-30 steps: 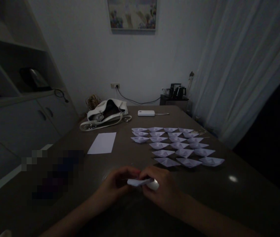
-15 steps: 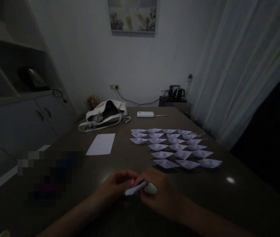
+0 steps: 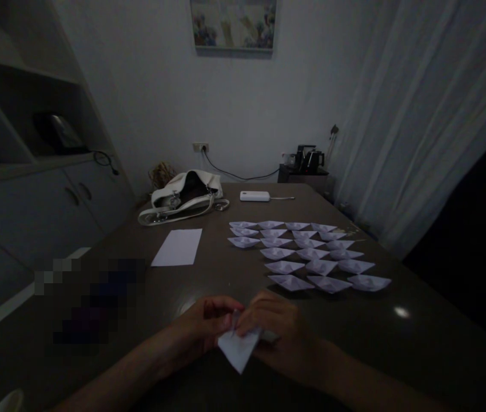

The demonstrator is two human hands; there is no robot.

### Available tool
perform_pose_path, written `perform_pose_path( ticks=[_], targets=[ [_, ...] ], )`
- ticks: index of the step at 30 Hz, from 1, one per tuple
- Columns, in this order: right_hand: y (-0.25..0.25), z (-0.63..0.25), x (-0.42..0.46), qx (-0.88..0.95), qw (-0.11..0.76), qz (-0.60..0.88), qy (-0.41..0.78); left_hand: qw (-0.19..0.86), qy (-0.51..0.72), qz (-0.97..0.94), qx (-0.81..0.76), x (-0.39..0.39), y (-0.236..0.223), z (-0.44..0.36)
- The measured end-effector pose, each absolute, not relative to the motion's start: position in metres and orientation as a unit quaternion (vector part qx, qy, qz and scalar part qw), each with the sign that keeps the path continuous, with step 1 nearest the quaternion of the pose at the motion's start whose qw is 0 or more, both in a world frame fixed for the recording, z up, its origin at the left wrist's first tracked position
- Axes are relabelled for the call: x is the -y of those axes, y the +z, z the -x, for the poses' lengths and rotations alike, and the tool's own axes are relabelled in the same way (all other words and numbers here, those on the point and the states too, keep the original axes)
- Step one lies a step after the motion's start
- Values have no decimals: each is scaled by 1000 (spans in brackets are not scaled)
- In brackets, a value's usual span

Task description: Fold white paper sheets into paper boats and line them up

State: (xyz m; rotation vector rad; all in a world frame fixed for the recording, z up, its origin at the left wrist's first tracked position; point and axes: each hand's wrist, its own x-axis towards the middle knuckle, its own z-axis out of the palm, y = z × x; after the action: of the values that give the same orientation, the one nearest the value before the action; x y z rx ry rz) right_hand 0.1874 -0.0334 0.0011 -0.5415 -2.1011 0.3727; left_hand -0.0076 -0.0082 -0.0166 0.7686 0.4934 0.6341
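Between both hands, over the near part of the table, is a folded piece of white paper (image 3: pixel 239 348), with a pointed corner hanging down toward me. My left hand (image 3: pixel 206 325) pinches its left side between thumb and fingers. My right hand (image 3: pixel 275 329) is closed on its right side, its fingers curled over the top. Part of the paper is hidden behind the fingers. Beyond my right hand stand several white folded paper boats (image 3: pixel 291 282) in rows. A stack or sheet of flat white paper (image 3: pixel 177 248) lies farther off to the left.
The dark table (image 3: pixel 208 274) also carries a white handbag (image 3: pixel 187 194) and a white power bank (image 3: pixel 254 196) with a short cable at the back. A pale round rim (image 3: pixel 9 401) shows at the lower left. A curtain (image 3: pixel 401 126) hangs on the right.
The folded paper has turned from nearly edge-on to showing a broad face with its point down. My right fingers have moved over its top. The view has shifted slightly.
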Motion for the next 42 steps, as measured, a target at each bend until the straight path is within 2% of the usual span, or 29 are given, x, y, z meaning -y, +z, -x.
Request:
perform_pose_path(
  ticks=[8,14,24,29,32,34,36,39,42],
  targets=[
    [5,-193,33,893,423,156,11,819,324,-413,-231,13,-9,5],
    [7,-191,35,901,412,137,2,754,327,-531,-206,11,-13,8],
    [7,-192,37,921,372,110,-31,750,289,-573,-160,14,-6,9],
    [11,-192,37,914,385,112,-56,791,269,-503,-221,16,-8,6],
    [10,-193,34,900,415,116,-69,769,271,-502,-288,14,-9,5],
    [6,-194,31,882,439,163,-45,745,273,-523,-312,12,-9,6],
    [2,-194,27,853,455,254,29,703,304,-550,-332,9,-8,6],
    [-2,-192,24,784,456,366,211,611,364,-595,-374,9,-3,7],
    [-1,-190,23,718,442,382,379,550,386,-624,-399,11,3,7]
  ],
)
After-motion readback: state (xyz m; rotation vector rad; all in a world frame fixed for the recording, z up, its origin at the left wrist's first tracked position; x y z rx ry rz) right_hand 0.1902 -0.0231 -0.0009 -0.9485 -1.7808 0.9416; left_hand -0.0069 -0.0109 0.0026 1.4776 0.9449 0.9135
